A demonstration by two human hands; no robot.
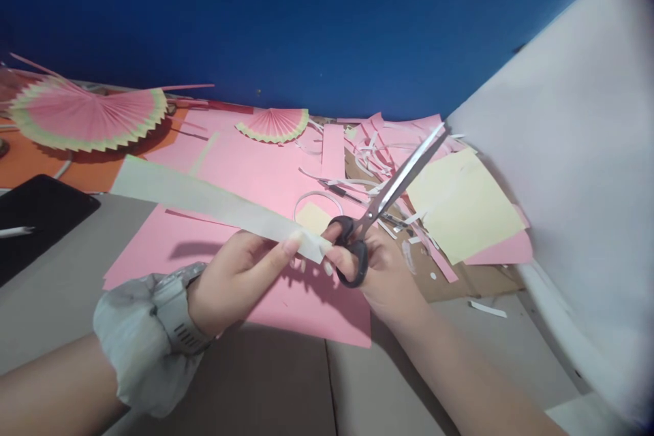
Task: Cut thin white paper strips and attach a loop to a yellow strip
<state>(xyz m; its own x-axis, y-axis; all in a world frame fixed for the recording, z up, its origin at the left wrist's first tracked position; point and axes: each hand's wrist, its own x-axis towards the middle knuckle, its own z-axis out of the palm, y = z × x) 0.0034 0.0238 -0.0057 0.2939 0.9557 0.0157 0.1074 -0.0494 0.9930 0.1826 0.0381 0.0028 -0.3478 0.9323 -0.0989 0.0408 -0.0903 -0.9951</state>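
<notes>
My left hand pinches a long pale green paper strip near its right end, thumb on top. The strip slants up to the left, above pink paper sheets. My right hand has its fingers through the black handles of a pair of scissors. The blades point up and to the right, almost together and away from the strip. Right-hand fingertips also touch the strip's near end. Below both hands lies another part of the pink paper.
Pleated pink-and-green paper fans lie at the back left. A black tablet with a white stylus is at far left. Paper scraps, a pen and pale yellow paper cover cardboard at right, beside a white panel.
</notes>
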